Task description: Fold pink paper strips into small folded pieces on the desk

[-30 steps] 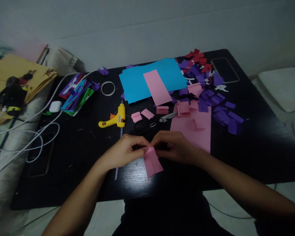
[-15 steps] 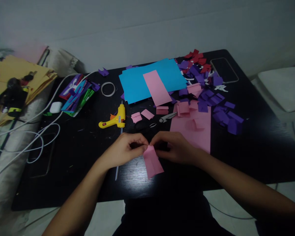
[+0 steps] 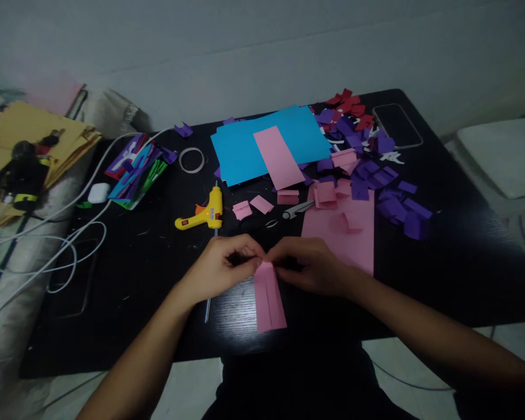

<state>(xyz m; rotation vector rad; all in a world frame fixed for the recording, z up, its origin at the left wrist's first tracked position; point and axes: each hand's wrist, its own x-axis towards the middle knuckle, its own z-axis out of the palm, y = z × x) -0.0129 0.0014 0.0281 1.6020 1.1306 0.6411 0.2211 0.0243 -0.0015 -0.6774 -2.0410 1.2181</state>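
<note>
dim overall; glare on black table (image 3: 234, 328); outer edges soft, stretched

No words, numbers or signs can be read: a small pale label (image 3: 212, 213) sits on the yellow glue gun (image 3: 205, 216) just beyond the left hand (image 3: 225, 265), its print too tiny to make out.

The folded strip (image 3: 265, 303) is plain pink, the glue gun (image 3: 214, 210) yellow with an orange trigger (image 3: 199, 209), the stacked sheets (image 3: 240, 153) blue; purple scraps (image 3: 415, 224) and red scraps (image 3: 352, 107) dot the fine-grained black surface (image 3: 235, 329).
</note>
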